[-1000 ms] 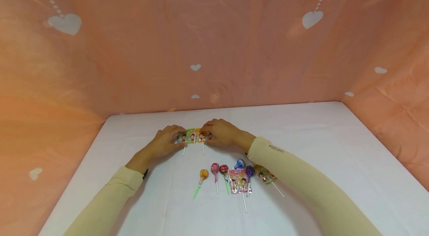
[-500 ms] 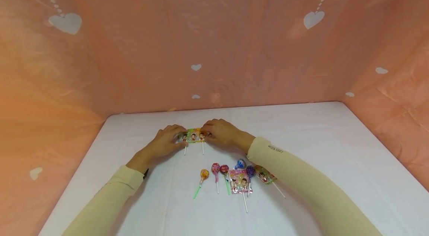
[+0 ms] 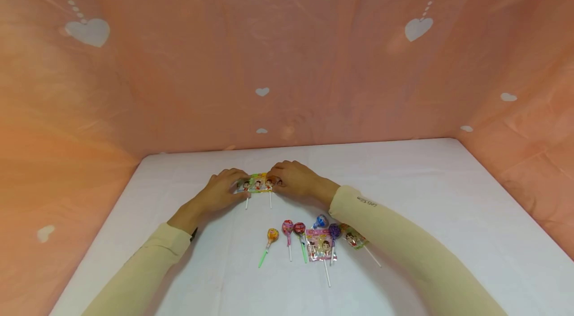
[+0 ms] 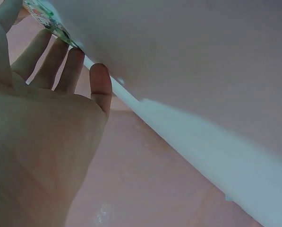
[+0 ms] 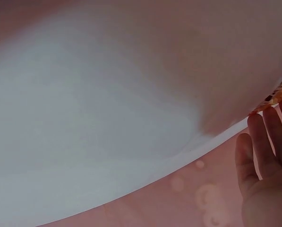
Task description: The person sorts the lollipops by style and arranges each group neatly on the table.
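My left hand (image 3: 221, 188) holds a flat lollipop in a green wrapper (image 3: 247, 185) near the back of the table, thumb at its near edge and fingers at the far edge. Beside it, my right hand (image 3: 296, 179) holds a similar lollipop in an orange wrapper (image 3: 269, 184). Both lie on the white cloth, their wrappers meeting side by side and their white sticks pointing toward me. Fingertips touch the green wrapper's edge in the left wrist view and the orange wrapper's edge in the right wrist view. Palms and fingers cover the wrappers' outer parts.
Nearer me lie several lollipops: an orange one (image 3: 272, 235), a pink one (image 3: 287, 227), a dark red one (image 3: 299, 228), a blue one (image 3: 321, 221) and a purple one (image 3: 334, 231). A pink flat packet (image 3: 319, 246) and a green one (image 3: 354, 237) lie by my right forearm.
The narrow white gap between the green and orange wrappers has closed, so they now meet. Both hands stay in nearly the same place, and the other lollipops have not moved.
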Action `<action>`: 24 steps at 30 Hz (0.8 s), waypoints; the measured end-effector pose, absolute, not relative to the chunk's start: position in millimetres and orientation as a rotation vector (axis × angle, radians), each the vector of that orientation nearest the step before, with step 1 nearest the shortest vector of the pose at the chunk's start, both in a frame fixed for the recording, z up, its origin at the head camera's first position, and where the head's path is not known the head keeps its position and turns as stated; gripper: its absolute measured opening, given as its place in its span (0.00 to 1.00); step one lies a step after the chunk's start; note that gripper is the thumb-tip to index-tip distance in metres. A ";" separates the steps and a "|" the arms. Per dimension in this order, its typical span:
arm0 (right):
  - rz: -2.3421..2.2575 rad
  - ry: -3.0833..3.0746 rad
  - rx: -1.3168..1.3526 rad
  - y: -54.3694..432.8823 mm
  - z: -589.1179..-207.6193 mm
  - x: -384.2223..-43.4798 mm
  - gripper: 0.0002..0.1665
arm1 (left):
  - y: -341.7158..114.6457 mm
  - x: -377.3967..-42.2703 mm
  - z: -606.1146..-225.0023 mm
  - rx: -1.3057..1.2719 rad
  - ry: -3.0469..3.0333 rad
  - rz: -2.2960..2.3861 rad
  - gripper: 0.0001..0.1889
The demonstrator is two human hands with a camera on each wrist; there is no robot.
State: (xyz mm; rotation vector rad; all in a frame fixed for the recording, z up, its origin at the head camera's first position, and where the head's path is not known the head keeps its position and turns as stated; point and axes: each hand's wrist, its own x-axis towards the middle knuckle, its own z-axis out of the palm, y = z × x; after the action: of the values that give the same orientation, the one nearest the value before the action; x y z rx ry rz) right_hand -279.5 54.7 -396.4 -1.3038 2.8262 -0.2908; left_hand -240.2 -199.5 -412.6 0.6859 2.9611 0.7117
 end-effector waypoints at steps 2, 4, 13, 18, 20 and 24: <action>-0.282 2.830 -1.307 54.2 -396.1 -279.2 0.21 | -199.8 -239.8 -412.7 0.693 2.962 0.718 0.27; -0.272 2.836 -1.313 53.9 -395.9 -279.2 0.21 | -199.8 -239.4 -411.9 0.699 2.961 0.724 0.27; -0.230 2.833 -1.285 52.1 -393.6 -280.4 0.23 | -200.9 -239.3 -411.7 0.699 2.963 0.717 0.27; -0.232 2.829 -1.290 52.8 -391.8 -279.3 0.23 | -200.6 -238.7 -410.6 0.701 2.960 0.719 0.27; -0.235 2.835 -1.298 54.0 -391.6 -279.0 0.22 | -199.7 -239.1 -410.2 0.709 2.960 0.720 0.27; -0.251 2.839 -1.307 56.6 -390.8 -279.2 0.22 | -197.7 -239.8 -409.7 0.718 2.954 0.729 0.26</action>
State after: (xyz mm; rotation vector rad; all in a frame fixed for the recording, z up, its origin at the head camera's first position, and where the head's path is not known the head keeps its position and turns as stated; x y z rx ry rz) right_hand -279.2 56.6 -390.8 -1.3066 2.8388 -0.2505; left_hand -239.8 -197.7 -409.7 0.7180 2.9541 0.7288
